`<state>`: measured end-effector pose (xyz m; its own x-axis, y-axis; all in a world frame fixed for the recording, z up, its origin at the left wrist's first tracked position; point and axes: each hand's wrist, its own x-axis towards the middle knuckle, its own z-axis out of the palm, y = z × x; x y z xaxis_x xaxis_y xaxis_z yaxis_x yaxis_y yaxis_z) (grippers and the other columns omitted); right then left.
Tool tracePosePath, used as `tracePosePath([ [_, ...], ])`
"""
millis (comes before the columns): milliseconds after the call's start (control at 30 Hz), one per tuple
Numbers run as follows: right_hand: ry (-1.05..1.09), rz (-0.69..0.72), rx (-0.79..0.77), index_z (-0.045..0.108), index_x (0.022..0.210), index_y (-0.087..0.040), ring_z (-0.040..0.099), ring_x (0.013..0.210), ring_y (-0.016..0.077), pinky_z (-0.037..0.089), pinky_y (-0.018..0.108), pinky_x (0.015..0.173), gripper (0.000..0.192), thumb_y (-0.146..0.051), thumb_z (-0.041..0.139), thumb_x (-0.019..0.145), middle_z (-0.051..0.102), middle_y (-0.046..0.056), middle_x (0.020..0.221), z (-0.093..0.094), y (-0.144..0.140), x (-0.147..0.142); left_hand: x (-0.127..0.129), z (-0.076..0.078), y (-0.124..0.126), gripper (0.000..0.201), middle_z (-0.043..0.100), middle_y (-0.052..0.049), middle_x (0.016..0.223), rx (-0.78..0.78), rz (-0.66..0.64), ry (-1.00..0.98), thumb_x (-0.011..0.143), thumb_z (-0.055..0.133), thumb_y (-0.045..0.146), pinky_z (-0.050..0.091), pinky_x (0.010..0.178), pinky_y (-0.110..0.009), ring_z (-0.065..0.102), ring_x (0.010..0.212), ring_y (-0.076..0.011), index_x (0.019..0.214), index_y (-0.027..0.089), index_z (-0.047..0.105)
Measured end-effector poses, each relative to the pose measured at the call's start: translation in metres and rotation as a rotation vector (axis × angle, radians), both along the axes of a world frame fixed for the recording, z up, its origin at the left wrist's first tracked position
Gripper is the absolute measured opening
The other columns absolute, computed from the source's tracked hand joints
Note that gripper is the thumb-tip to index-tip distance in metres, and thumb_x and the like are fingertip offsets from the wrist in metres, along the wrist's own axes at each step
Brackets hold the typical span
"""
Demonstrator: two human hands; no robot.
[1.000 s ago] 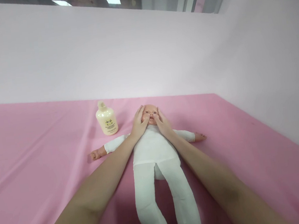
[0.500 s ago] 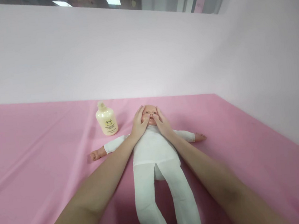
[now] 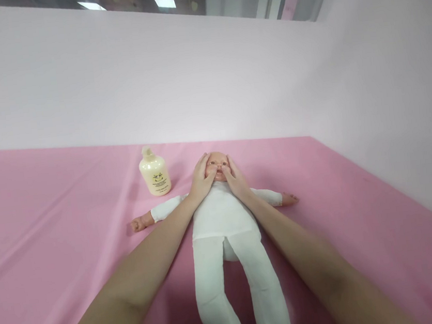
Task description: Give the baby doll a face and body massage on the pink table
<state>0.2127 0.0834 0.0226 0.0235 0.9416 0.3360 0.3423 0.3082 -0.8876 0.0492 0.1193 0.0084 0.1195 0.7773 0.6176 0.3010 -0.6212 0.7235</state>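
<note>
The left hand point(image 3: 201, 180) and right hand point(image 3: 234, 176) cup the doll point(image 3: 222, 213) by its cheeks, fingers spread flat. A cream bottle point(image 3: 155, 172) stands just left of the left fingers.

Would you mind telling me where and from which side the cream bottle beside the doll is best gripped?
Probably around the wide body of the cream bottle, coming from its left: it stands upright, and the doll with the left hand on its face crowds the right side.
</note>
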Motion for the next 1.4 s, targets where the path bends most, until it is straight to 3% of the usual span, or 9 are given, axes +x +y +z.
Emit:
tracePosePath([
  [500,0.010,-0.001,-0.014,0.024,0.168,-0.022,0.025,0.163,0.0220,0.017,0.042,0.135,0.093,-0.076,0.043,0.096,0.026,0.005,0.175,0.006,-0.006,-0.001,0.001,-0.003,0.003,0.057,0.044,-0.012,0.165,0.019,0.002,-0.002,0.102,0.052,0.047,0.029,0.133,-0.049,0.040,0.156,-0.0256,0.153,0.022,0.047],
  [833,0.000,0.003,-0.017,0.023,0.168,-0.015,0.024,0.163,0.0211,0.016,0.039,0.135,0.095,-0.075,0.041,0.098,0.025,0.010,0.175,0.010,-0.009,-0.002,0.001,-0.002,0.002,0.057,0.045,-0.012,0.164,0.004,-0.001,-0.005,0.101,0.052,0.048,0.029,0.133,-0.049,0.040,0.156,-0.0260,0.152,0.022,0.048],
  [1200,-0.006,-0.009,-0.026,0.024,0.168,-0.022,0.024,0.163,0.0212,0.016,0.042,0.136,0.092,-0.077,0.040,0.097,0.026,0.006,0.175,0.008,-0.008,-0.002,0.001,-0.002,0.002,0.057,0.044,-0.012,0.165,0.013,-0.003,0.004,0.101,0.052,0.048,0.028,0.133,-0.051,0.040,0.156,-0.0257,0.152,0.024,0.047],
  [1400,-0.002,-0.003,-0.016,0.024,0.168,-0.016,0.024,0.163,0.0219,0.016,0.041,0.135,0.095,-0.077,0.041,0.097,0.025,0.010,0.175,0.008,-0.007,-0.002,0.001,-0.001,0.001,0.056,0.044,-0.012,0.165,0.006,0.000,0.008,0.102,0.052,0.048,0.028,0.133,-0.050,0.040,0.156,-0.0257,0.152,0.023,0.047],
])
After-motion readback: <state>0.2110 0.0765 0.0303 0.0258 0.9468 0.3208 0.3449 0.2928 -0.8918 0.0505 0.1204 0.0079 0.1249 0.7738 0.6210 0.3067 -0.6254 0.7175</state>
